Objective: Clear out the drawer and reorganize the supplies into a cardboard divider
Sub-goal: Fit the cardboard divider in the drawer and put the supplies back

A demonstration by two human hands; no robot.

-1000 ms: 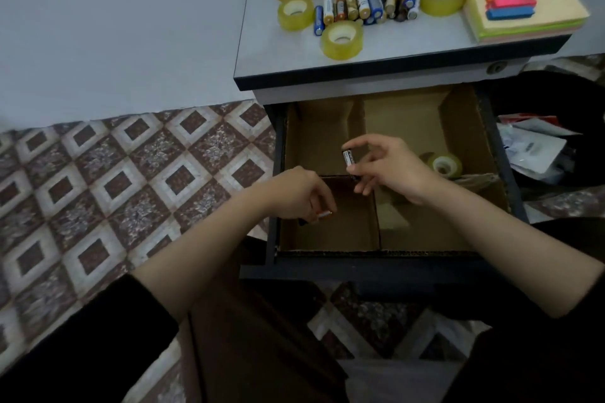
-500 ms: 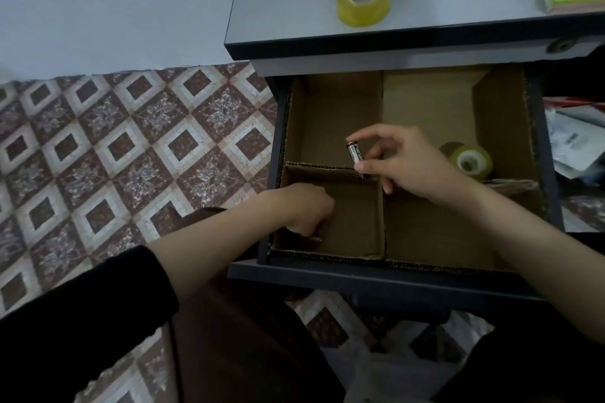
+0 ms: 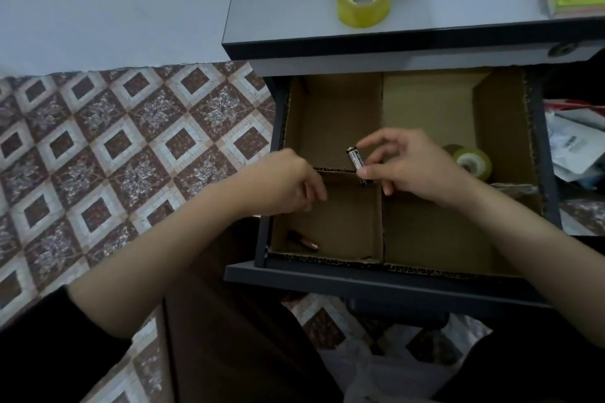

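We see the small black cylindrical battery (image 3: 356,162) pinched by the right hand (image 3: 415,170), its long axis nearly upright, above the cross wall of the brown cardboard divider (image 3: 382,226). The likely cell lies just below-left of those fingertips, where a copper-coloured battery (image 3: 304,241) rests. The left hand (image 3: 284,183), loosely curled and empty, hangs over that cell and may crowd the drop. A yellow tape roll (image 3: 473,163) sits to the right.

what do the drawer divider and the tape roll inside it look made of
Divider: corrugated cardboard, matte brown; fluted cut edges show along its front rim. Tape roll: probably clear plastic film, glossy and yellowish, wound on a white core, perhaps paper.
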